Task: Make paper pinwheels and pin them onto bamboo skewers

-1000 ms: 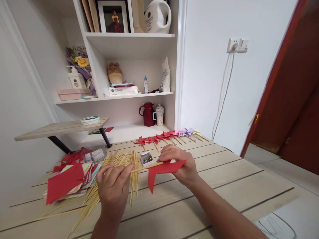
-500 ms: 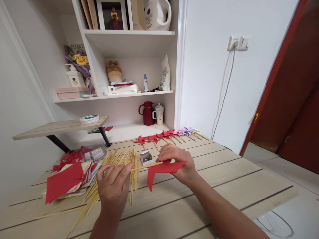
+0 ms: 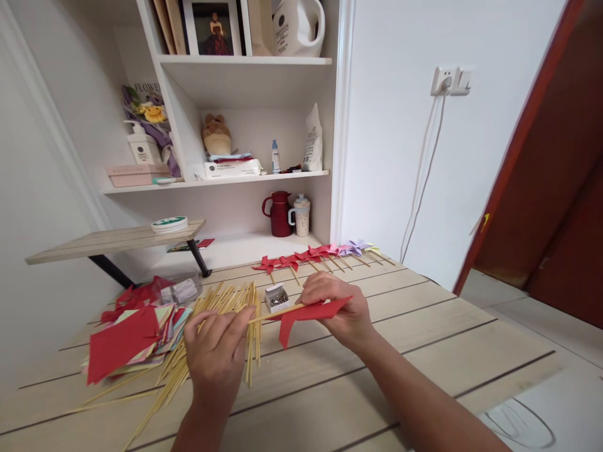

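My left hand [image 3: 217,351] is closed around a thin wooden stick [image 3: 269,315], which slants up slightly to the right. At the stick's other end, my right hand [image 3: 340,301] pinches a red paper pinwheel [image 3: 308,314] against it. One red blade hangs down below the stick; my right fingers hide the pinwheel's centre. Just behind the stick stands a small open box of metal pins [image 3: 277,299]. Loose wooden sticks [image 3: 255,351] lie in a heap under and beside my left hand.
At left lie a stack of coloured paper [image 3: 123,344] and a clear plastic container [image 3: 181,290]. Finished-looking pinwheels [image 3: 308,255] line the table's back edge. A small raised shelf [image 3: 117,242] stands at back left. Behind are a red jug [image 3: 280,216] and a cup [image 3: 301,216].
The red pinwheel has turned a little about the stick, and its hanging blade now reaches less far down. Both hands keep nearly the same place.
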`<action>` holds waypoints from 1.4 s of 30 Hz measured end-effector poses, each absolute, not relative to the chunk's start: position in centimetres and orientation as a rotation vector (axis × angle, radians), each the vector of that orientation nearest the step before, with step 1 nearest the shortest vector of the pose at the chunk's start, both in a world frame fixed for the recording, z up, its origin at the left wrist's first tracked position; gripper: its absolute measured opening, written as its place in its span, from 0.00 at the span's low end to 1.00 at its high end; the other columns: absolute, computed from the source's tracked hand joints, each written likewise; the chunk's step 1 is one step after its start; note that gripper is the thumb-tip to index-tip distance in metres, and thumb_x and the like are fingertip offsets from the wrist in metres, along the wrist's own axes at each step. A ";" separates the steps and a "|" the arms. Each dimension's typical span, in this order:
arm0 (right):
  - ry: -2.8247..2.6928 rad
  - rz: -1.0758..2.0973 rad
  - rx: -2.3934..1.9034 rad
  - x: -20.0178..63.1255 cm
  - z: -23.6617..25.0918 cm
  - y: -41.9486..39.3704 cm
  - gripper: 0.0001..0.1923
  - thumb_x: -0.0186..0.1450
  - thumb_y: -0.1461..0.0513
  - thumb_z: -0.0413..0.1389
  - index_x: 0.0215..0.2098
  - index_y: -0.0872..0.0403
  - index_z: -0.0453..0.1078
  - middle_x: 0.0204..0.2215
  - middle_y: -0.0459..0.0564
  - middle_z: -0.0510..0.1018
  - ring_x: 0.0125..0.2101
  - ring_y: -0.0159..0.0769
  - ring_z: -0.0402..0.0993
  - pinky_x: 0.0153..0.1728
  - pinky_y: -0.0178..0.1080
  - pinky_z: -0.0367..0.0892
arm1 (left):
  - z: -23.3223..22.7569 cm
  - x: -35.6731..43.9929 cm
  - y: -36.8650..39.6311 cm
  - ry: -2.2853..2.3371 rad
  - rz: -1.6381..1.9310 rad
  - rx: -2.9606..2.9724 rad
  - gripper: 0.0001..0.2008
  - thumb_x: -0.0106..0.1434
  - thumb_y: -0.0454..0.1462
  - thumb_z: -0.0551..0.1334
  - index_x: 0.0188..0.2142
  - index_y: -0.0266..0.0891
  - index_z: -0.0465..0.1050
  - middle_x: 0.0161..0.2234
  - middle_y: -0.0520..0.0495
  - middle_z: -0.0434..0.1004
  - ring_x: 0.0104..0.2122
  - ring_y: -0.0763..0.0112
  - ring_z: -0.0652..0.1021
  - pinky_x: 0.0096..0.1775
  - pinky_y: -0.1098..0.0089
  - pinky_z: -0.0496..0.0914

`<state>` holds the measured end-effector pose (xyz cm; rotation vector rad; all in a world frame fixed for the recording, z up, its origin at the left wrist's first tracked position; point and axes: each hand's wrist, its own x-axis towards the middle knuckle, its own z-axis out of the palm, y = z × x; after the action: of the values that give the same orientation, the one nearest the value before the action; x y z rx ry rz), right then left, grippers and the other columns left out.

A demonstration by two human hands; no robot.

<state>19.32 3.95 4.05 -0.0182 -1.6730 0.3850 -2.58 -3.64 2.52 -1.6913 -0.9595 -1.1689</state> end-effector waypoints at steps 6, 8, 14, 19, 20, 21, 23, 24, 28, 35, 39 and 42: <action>-1.667 0.385 -0.047 19.3 4.0 4.0 0.09 0.64 0.69 0.64 0.40 0.49 0.78 0.31 0.49 0.82 0.33 0.38 0.77 0.36 0.45 0.74 | 2.6 -2.3 -3.7 -0.968 -1.218 -1.690 0.07 0.69 0.29 0.62 0.43 0.41 0.76 0.30 0.51 0.82 0.28 0.71 0.78 0.49 0.60 0.64; -1.670 0.377 -0.060 19.4 4.1 3.9 0.07 0.65 0.67 0.64 0.40 0.49 0.78 0.31 0.49 0.82 0.32 0.38 0.77 0.36 0.45 0.75 | 2.6 -2.2 -3.8 -0.978 -1.233 -1.705 0.06 0.70 0.32 0.62 0.44 0.41 0.77 0.30 0.51 0.82 0.29 0.70 0.79 0.50 0.59 0.64; -1.678 0.340 -0.108 19.4 4.2 3.8 0.01 0.68 0.61 0.62 0.38 0.49 0.77 0.29 0.50 0.82 0.31 0.38 0.77 0.34 0.44 0.75 | 2.5 -2.2 -3.8 -0.991 -1.250 -1.735 0.08 0.69 0.38 0.64 0.46 0.45 0.78 0.30 0.53 0.82 0.29 0.68 0.79 0.53 0.57 0.62; -1.685 0.318 -0.124 19.5 4.0 3.8 0.04 0.67 0.65 0.62 0.38 0.49 0.77 0.29 0.49 0.81 0.31 0.38 0.76 0.34 0.44 0.74 | 2.6 -1.9 -3.9 -0.988 -1.209 -1.711 0.05 0.68 0.36 0.65 0.43 0.43 0.78 0.29 0.54 0.81 0.28 0.69 0.78 0.52 0.57 0.62; -1.682 0.315 -0.130 19.6 4.0 3.8 0.04 0.67 0.65 0.62 0.38 0.49 0.77 0.29 0.49 0.81 0.31 0.38 0.76 0.34 0.44 0.74 | 2.6 -1.8 -3.9 -0.986 -1.196 -1.710 0.04 0.68 0.36 0.65 0.43 0.43 0.78 0.29 0.53 0.82 0.28 0.69 0.78 0.51 0.57 0.62; -1.679 0.311 -0.138 19.6 4.1 3.8 0.04 0.66 0.66 0.62 0.38 0.49 0.77 0.29 0.49 0.81 0.31 0.38 0.76 0.35 0.44 0.74 | 2.6 -1.8 -4.0 -0.984 -1.186 -1.710 0.04 0.69 0.36 0.65 0.43 0.42 0.78 0.29 0.53 0.82 0.28 0.69 0.78 0.51 0.57 0.62; -1.668 0.293 -0.159 19.7 4.1 3.7 0.05 0.66 0.66 0.61 0.38 0.49 0.77 0.29 0.49 0.81 0.32 0.38 0.77 0.35 0.44 0.75 | 2.6 -1.6 -4.1 -0.985 -1.177 -1.712 0.04 0.68 0.36 0.65 0.43 0.42 0.78 0.29 0.53 0.82 0.28 0.69 0.78 0.51 0.57 0.62; -1.663 0.280 -0.169 19.7 4.2 3.7 0.06 0.66 0.67 0.61 0.37 0.49 0.77 0.29 0.49 0.81 0.32 0.38 0.77 0.35 0.44 0.75 | 2.6 -1.6 -4.1 -0.983 -1.179 -1.711 0.05 0.68 0.36 0.65 0.43 0.42 0.78 0.29 0.53 0.82 0.28 0.69 0.78 0.51 0.57 0.62; -1.655 0.254 -0.189 19.7 4.3 3.5 0.08 0.66 0.69 0.60 0.37 0.49 0.77 0.29 0.48 0.81 0.32 0.39 0.77 0.35 0.44 0.75 | 2.7 -1.4 -4.3 -0.974 -1.182 -1.691 0.05 0.68 0.35 0.65 0.43 0.43 0.78 0.29 0.54 0.82 0.28 0.70 0.77 0.51 0.57 0.62; -1.646 0.235 -0.161 19.8 4.4 3.4 0.10 0.65 0.70 0.60 0.38 0.49 0.76 0.29 0.48 0.81 0.32 0.38 0.76 0.37 0.46 0.75 | 2.5 -1.2 -4.4 -0.976 -1.171 -1.687 0.05 0.67 0.34 0.67 0.43 0.42 0.77 0.29 0.53 0.82 0.28 0.69 0.78 0.51 0.56 0.62; -1.634 0.248 -0.189 19.9 4.4 3.3 0.07 0.67 0.68 0.60 0.37 0.49 0.76 0.28 0.48 0.80 0.31 0.39 0.76 0.37 0.47 0.75 | 2.6 -0.9 -4.6 -0.969 -1.172 -1.690 0.04 0.67 0.34 0.67 0.42 0.41 0.78 0.29 0.52 0.82 0.28 0.69 0.78 0.51 0.56 0.62; -1.627 0.251 -0.211 19.9 4.4 3.3 0.06 0.67 0.66 0.60 0.37 0.48 0.77 0.29 0.48 0.80 0.31 0.39 0.76 0.38 0.47 0.75 | 2.7 -0.7 -4.7 -0.953 -1.195 -1.689 0.03 0.67 0.33 0.67 0.41 0.40 0.77 0.28 0.52 0.81 0.27 0.70 0.77 0.50 0.57 0.62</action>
<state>19.90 3.33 4.37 -0.2108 -1.6265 0.2509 -0.69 -4.67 2.74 -1.6886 -0.9528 -1.1954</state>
